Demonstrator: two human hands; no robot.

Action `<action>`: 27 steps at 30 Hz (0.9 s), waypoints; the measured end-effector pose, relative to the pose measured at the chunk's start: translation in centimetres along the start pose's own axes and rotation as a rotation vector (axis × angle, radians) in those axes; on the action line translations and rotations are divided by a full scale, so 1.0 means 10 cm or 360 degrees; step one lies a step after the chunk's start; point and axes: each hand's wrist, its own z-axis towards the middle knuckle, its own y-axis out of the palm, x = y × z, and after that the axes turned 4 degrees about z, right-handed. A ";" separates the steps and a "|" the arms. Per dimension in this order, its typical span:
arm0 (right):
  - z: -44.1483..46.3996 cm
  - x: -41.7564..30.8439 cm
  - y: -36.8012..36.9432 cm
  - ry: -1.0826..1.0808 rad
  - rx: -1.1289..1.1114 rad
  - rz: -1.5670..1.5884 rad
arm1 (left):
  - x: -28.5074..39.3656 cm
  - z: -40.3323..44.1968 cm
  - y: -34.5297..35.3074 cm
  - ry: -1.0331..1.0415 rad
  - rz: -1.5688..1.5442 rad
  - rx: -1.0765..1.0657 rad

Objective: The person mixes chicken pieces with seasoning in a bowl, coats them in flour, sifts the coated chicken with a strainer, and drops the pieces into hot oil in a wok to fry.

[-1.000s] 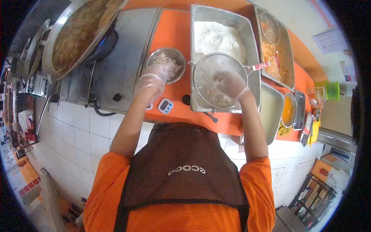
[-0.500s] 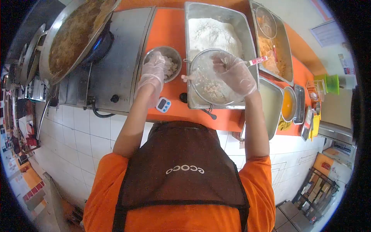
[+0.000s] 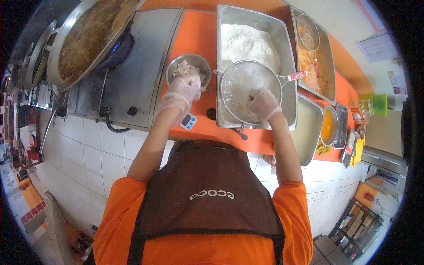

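My left hand (image 3: 183, 92), in a clear plastic glove, is closed at the near rim of a small metal bowl (image 3: 206, 66). Pale, floury pieces (image 3: 185, 70) lie in that bowl; what the fingers hold is hard to make out. My right hand (image 3: 265, 105), gloved too, reaches into a round wire strainer (image 3: 240, 73) with its fingers curled together low in the mesh. Whatever they grip is hidden. The strainer rests across a deep metal tray (image 3: 289, 101) heaped with white flour (image 3: 247, 42), its red-and-white handle (image 3: 298, 75) pointing right.
On the left, a large pan (image 3: 90, 44) of bubbling oil sits over a lit burner (image 3: 115, 47). A timer (image 3: 188, 121) lies on the orange counter (image 3: 194, 33). Rightward stand a tray of orange-coated food (image 3: 324, 73), a pale-liquid tray (image 3: 307, 128) and an orange-liquid bowl (image 3: 327, 126).
My right hand has moved left and down inside the strainer, its fingers now curled in. Floury bits at the strainer's lower part are mostly covered. My left hand has shifted nearer the bowl's front rim.
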 end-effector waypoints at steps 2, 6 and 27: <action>0.02 -0.10 -0.15 -0.0203 0.0184 0.0010 | 0.04 -0.13 0.05 -0.0080 0.0177 -0.0259; 0.05 -0.90 -0.75 -0.0187 0.0291 0.0610 | -0.18 -0.05 0.43 0.0268 0.0767 -0.0097; -0.10 -0.07 -0.20 0.0004 0.0151 0.0426 | 0.24 -0.25 0.07 0.0107 0.0322 -0.0072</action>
